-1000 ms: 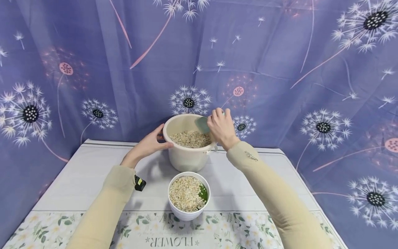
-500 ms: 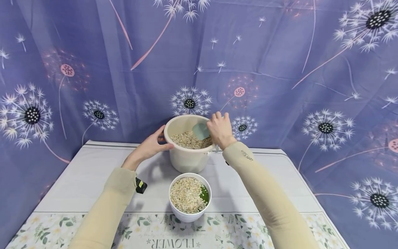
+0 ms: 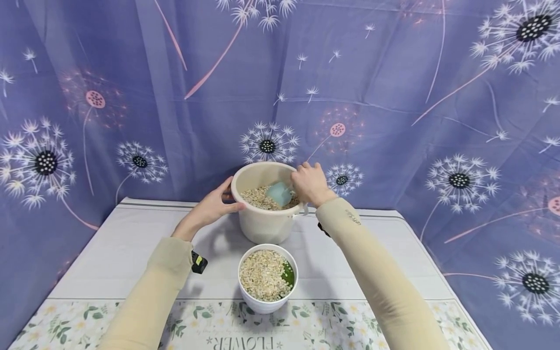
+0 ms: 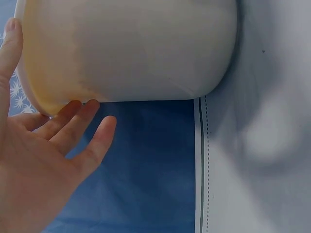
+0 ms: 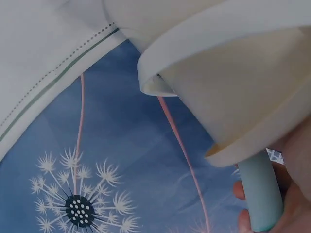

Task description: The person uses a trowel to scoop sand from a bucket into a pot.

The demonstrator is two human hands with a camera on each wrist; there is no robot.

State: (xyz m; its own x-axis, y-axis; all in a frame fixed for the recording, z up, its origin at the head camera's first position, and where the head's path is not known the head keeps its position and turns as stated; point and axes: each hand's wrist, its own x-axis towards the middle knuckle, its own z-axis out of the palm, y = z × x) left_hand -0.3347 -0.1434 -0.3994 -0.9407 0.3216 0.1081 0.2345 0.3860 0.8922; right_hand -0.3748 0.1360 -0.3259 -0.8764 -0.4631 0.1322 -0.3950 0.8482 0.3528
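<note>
A cream bucket [image 3: 264, 227] holds pale, grain-like flakes [image 3: 254, 195]. My right hand [image 3: 311, 184] grips the handle of a pale blue-green scoop [image 3: 279, 193], whose blade is down in the flakes at the bucket's right side. In the right wrist view the scoop handle [image 5: 261, 191] runs past the bucket rim, with fingers curled round it. With fingers spread, my left hand [image 3: 209, 209] rests on the bucket's left side, its thumb at the rim. Nearer me stands a white pot [image 3: 262, 306] heaped with similar flakes [image 3: 264, 276]; a green patch shows at its right inside.
The bucket stands near the table's back edge, close to a blue dandelion-print curtain [image 3: 197, 121]. A looped handle [image 5: 146, 77] juts from the bucket's right side. The white tablecloth [image 3: 131, 253] has a floral, lettered strip along the front.
My right hand has moved the scoop down and leftward from the bucket's right inner wall into the flakes. The left hand keeps its place on the bucket. The pot has not moved.
</note>
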